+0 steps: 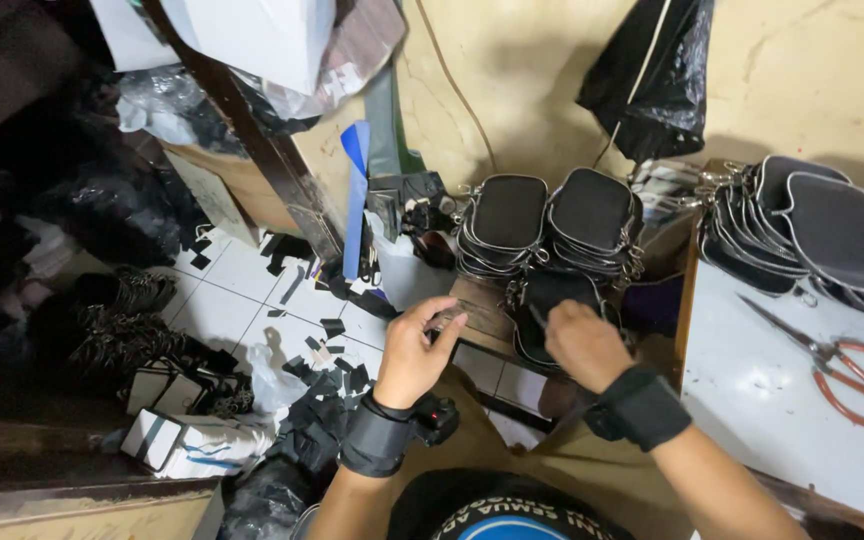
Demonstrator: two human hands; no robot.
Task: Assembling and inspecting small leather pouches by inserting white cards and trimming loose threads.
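Note:
My left hand (pixel 414 352) is closed around a small flat strip-like piece (pixel 449 319), pinched between thumb and fingers. My right hand (pixel 582 343) rests on a black pouch (pixel 550 300) lying on a small wooden stool (pixel 480 312) and seems to grip a thin tool or zipper pull; the fingers hide it. Both wrists wear black bands. Just beyond the hands stand two stacks of black zippered pouches (pixel 547 225) with metal rings.
A white table (pixel 792 400) at right holds orange-handled scissors (pixel 847 368) and another row of black pouches (pixel 812 230). Black scraps litter the tiled floor (pixel 242 300). Boxes (pixel 187 445), shoes (pixel 117 320) and black bags lie at left. A black plastic bag (pixel 652 75) hangs on the wall.

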